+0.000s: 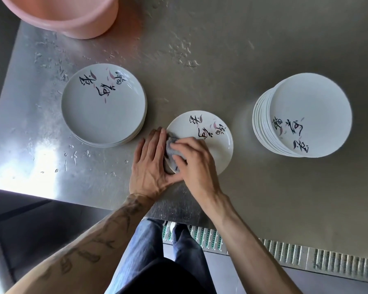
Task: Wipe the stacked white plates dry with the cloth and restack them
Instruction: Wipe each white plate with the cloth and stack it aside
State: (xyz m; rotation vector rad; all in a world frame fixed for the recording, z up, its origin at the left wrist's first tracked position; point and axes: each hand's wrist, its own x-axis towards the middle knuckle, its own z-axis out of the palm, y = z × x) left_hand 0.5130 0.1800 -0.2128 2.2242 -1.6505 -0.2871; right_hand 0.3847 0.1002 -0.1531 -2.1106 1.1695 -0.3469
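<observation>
Jeans (155, 249) fill the near edge of the view, with a floor grate (289, 251) beside them, and the person leans in over the steel desk (221, 49). One plate (212, 145) lies flat on the desk between the two piles, close to the front edge and within easy reach.

The left hand (150, 162) lies open against the plate's left rim, fingers straight and the thumb tucked along the near rim. I take it to be bracing the plate so it cannot skate on the wet metal. The right hand (192, 164) has its fingers curled over a bunched grey cloth (170, 150) and presses it onto the left part of the plate's face.

A low left stack (104, 107) sits among water droplets, not far from the pink basin (68, 15). A much taller right stack (306, 115) stands on drier-looking metal, well apart. Going by the droplets, I would guess that the left pile is the wet one and the right pile the finished one, though nothing settles it. If so, few plates are left to wipe.
</observation>
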